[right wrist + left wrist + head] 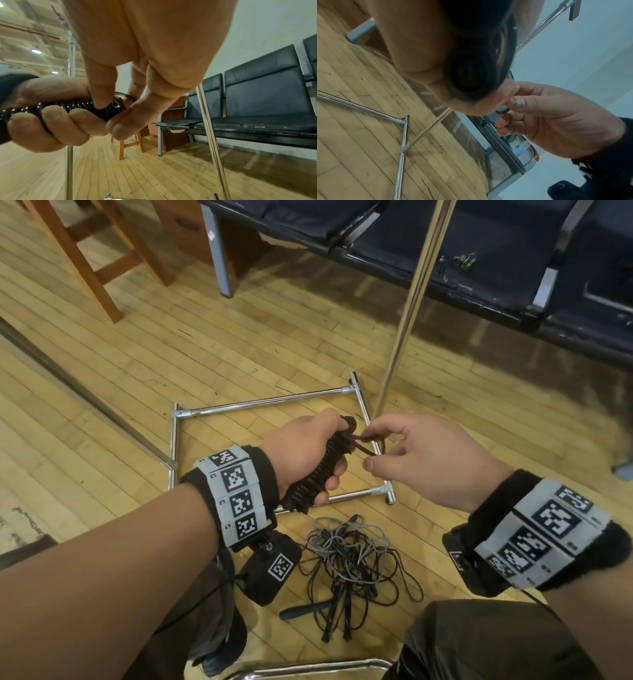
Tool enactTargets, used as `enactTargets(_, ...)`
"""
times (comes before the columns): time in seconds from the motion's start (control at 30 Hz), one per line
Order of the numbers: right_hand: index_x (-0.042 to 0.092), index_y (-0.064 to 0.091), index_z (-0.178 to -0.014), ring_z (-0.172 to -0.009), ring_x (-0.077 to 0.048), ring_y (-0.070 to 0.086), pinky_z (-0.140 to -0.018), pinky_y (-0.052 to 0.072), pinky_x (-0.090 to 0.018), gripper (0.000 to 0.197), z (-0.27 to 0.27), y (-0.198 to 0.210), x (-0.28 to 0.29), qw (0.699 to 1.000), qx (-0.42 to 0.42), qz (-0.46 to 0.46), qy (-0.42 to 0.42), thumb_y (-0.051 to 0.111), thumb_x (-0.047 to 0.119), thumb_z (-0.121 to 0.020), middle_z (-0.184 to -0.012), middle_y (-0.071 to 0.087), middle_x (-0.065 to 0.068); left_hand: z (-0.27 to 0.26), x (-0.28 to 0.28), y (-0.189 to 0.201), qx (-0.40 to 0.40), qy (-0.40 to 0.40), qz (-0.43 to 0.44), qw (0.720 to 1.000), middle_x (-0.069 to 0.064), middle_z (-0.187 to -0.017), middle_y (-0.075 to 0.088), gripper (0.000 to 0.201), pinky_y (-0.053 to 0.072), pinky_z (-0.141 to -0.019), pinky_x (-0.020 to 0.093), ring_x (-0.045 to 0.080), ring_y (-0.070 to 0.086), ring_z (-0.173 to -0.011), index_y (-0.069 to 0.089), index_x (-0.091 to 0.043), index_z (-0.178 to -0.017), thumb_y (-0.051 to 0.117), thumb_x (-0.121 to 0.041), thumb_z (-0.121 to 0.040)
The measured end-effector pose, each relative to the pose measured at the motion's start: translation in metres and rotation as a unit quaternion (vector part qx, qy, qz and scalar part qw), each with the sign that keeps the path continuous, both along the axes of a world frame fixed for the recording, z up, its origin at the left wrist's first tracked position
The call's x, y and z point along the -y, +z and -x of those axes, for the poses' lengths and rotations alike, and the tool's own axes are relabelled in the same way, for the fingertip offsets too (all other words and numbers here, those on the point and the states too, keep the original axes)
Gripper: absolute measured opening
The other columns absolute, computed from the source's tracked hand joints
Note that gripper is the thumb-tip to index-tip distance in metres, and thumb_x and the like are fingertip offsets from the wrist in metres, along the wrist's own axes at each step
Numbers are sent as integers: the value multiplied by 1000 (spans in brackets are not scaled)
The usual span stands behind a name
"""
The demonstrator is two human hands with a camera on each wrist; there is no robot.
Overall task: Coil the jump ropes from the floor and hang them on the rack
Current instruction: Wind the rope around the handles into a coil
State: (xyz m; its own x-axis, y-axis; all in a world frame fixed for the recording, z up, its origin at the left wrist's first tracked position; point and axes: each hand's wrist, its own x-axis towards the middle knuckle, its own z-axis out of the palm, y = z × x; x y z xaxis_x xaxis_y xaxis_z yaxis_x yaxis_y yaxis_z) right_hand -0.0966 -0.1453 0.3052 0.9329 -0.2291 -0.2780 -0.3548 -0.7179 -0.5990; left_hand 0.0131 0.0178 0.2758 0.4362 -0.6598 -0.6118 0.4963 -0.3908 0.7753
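Your left hand [301, 453] grips the wound black rope bundle [320, 470] above the rack base [260, 405]; right hand [421, 457] pinches its loose end [364, 440]. Slacken that pinch and wraps may unwind. Tangled ropes [352, 556] lie just short of the base.

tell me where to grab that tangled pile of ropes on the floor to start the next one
Go for the dark handle lying at the near left edge of the tangled ropes, coming from above. It is rigid, juts clear of the loops, and leads to a rope end. Grabbing mid-pile would likely lift several ropes together.
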Motion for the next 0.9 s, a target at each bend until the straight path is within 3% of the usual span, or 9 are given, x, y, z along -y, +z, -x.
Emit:
enactTargets(0.07, 47, 64, -119, -72, 1, 68, -60, 48, -20, 32, 0, -1, 0, 1000, 2, -18, -5, 74, 42, -88, -85, 74, 15, -1, 0, 1, 5, -8, 2, 1000, 11, -65, 54, 40, 42, -47, 29, 26, 46, -50, 57, -3, -101, 39, -38, -105)
enactTargets(0.13, 47, 66, -115, -71, 5, 69, -63, 49, -20, 27, 0, -3, 0, 999, 15, -30, -7, 73, 39, -91, -79, 73, 22, -2, -1, 2, 7, -8, 10, 1000, 12, -65, 53, 41, 42, -45, 28, 26, 46, -48, 58, -3, -98, 37, -38, -106)
enactTargets(0.27, 45, 71, -104, -80, 1, 64, -72, 50, -26, 11, -6, -6, 0, 999, 30, 15, 8, 69, 41, -93, -93, 68, 29, -4, -3, 2, 17, -13, 11, 1000, 15, -65, 55, 44, 43, -44, 28, 26, 46, -47, 57, -1, -97, 36, -39, -105)
enactTargets(0.37, 43, 70, -98, -80, 1, 62, -71, 50, -25, 6, -7, -8, 0, 999, 44, 28, 15, 65, 40, -96, -87, 67, 26, -4, -4, 3, 18, -20, 15, 1000, 16, -64, 55, 45, 43, -43, 28, 27, 46, -46, 57, 0, -98, 35, -38, -106)
enactTargets(0.47, 39, 68, -95, -73, 2, 66, -67, 52, -22, 7, -6, -8, -5, 996, 87, -2, -11, 65, 32, -97, -80, 68, 21, -7, -6, 4, 18, -18, 21, 999, 13, -63, 55, 47, 44, -40, 27, 26, 47, -43, 61, -1, -99, 32, -37, -107)
enactTargets(0.67, 38, 72, -94, -77, 1, 71, -69, 53, -12, 21, -9, -4, -16, 986, 130, -91, -48, 67, 17, -96, -86, 74, 22, -7, -10, 4, 29, -24, 20, 999, 15, -63, 55, 47, 43, -42, 28, 26, 46, -43, 60, 1, -101, 31, -36, -106)
enactTargets(0.83, 35, 78, -95, -88, 1, 69, -84, 58, -23, 26, -12, -1, -19, 976, 161, -107, -105, 75, 10, -89, -111, 68, 18, -6, -10, 2, 48, -25, 17, 998, 13, -62, 54, 46, 43, -42, 27, 26, 47, -43, 61, 0, -99, 32, -35, -106)
enactTargets(0.9, 35, 77, -94, -87, 0, 71, -84, 59, -28, 26, -11, -1, -21, 972, 164, -120, -117, 76, 9, -88, -108, 70, 18, -7, -10, 2, 42, -24, 31, 998, 14, -62, 54, 46, 43, -41, 27, 26, 47, -41, 61, 0, -98, 32, -35, -106)
